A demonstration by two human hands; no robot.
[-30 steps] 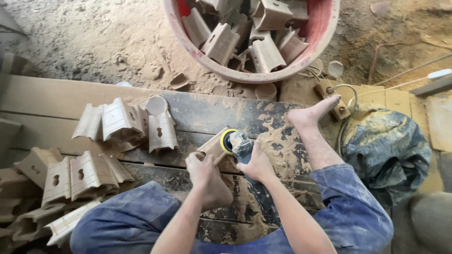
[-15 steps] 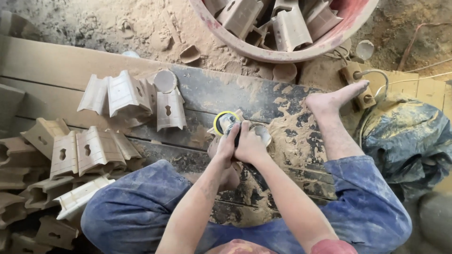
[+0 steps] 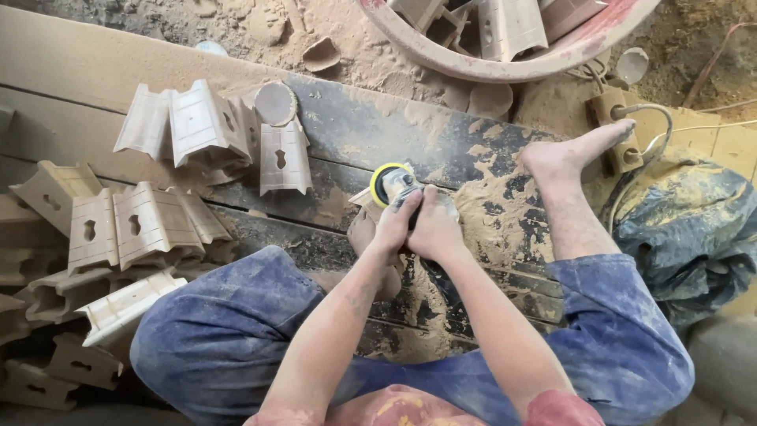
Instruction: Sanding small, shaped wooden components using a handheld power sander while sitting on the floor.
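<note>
Both my hands meet over the middle of the dusty dark board (image 3: pixel 441 142). My right hand (image 3: pixel 435 229) grips a small power sander with a yellow-rimmed round pad (image 3: pixel 389 181). My left hand (image 3: pixel 394 225) is closed beside it, on the sander and a small carved wooden piece (image 3: pixel 364 197) whose pale edge peeks out under the pad. Most of that piece is hidden by the hands and tool. My bare left foot (image 3: pixel 364 237) lies just under the hands; my right foot (image 3: pixel 568 154) rests on the board to the right.
Several carved wooden pieces (image 3: pixel 205 126) lie in a pile at left, more stacked at the far left (image 3: pixel 118 229). A pink basin (image 3: pixel 505 67) holding more pieces stands at the top. A power socket with cable (image 3: pixel 623 130) and a dark tarp (image 3: pixel 694 229) are at right. Sawdust covers the ground.
My view has tilted so the basin slides up out of frame. My hands have drawn together over the sander and wooden piece, which have stayed at the board's middle.
</note>
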